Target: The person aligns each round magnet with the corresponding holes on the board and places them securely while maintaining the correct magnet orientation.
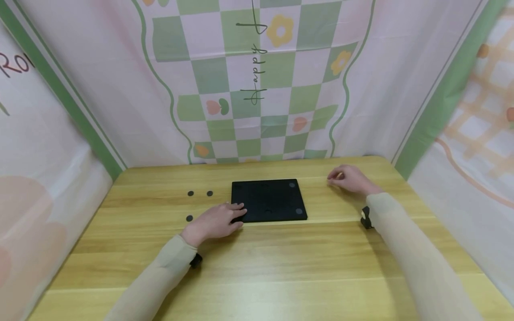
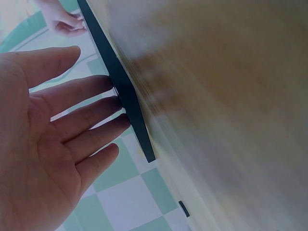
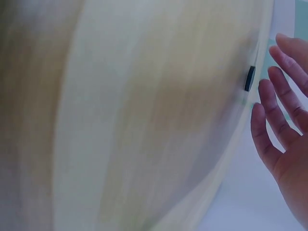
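Observation:
A thin black rectangular board (image 1: 267, 200) lies flat on the table, with grey round spots near its right corners. My left hand (image 1: 217, 220) rests its fingertips on the board's front left corner. In the left wrist view, the straight, spread fingers (image 2: 91, 108) touch the board (image 2: 127, 91), and the thumb is apart from it. To the right of the board, my right hand (image 1: 348, 179) hovers close to the table with loosely bent fingers. The right wrist view shows that hand (image 3: 288, 110) holding nothing; a small dark piece (image 3: 250, 78) appears beyond its fingertips, its kind unclear.
Left of the board, small dark round discs lie on the wooden table (image 1: 257, 272): one at the back left (image 1: 190, 193), another beside it (image 1: 209, 193) and a third disc (image 1: 189, 218) nearer my left hand. A checked curtain (image 1: 249, 120) hangs behind the table.

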A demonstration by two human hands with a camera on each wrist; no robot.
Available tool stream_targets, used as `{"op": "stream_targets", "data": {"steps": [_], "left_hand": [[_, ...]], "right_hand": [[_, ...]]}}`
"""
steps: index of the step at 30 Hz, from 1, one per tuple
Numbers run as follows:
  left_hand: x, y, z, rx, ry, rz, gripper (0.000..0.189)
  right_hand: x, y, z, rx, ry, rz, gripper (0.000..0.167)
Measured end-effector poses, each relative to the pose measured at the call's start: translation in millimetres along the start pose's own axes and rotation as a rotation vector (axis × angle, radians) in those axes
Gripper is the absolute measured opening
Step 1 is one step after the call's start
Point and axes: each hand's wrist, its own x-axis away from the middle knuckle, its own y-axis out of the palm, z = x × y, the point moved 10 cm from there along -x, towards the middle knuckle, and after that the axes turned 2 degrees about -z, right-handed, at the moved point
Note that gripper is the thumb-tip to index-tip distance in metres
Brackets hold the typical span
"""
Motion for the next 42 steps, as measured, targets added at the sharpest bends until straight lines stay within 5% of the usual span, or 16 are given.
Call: {"op": "stream_targets", "data": {"steps": [17,42], "left_hand": [[-0.3,1.2,-0.8,-0.015,-0.005,-0.002,0.046],[-0.9,3.0,-3.0,-0.006,-0.017,-0.011,0.046]], "right_hand": [[14.4,-11,16,-0.012,0.030,0.023,0.028],[26.9,-5,35,-0.131,0.154,-0.045,0.043]]}}
